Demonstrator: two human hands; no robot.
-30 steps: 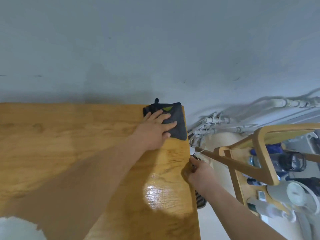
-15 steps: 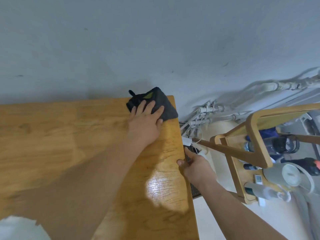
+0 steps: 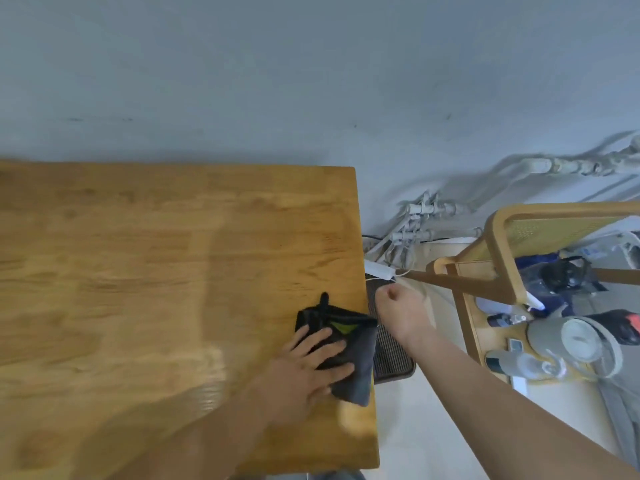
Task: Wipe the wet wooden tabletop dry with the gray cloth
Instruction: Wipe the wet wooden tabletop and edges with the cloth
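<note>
The folded dark gray cloth (image 3: 356,362), with a black loop and a green tag, lies flat on the wooden tabletop (image 3: 156,271) close to its right edge. My left hand (image 3: 304,368) presses on it with spread, straight fingers. My right hand (image 3: 401,306) hangs off the table's right side, above the floor, with its fingers curled in and nothing visible in them. A paler sheen streaks the wood left of the cloth.
A gray wall runs behind the table. On the floor to the right lie a dark ribbed box (image 3: 391,348), a white power strip (image 3: 379,271) and pipes (image 3: 415,220). A wooden chair (image 3: 498,251) holds bottles, a kettle and bags.
My left hand has dragged the cloth from the table's far right corner back toward me along the right edge. My right hand has left the table edge and hangs beside it.
</note>
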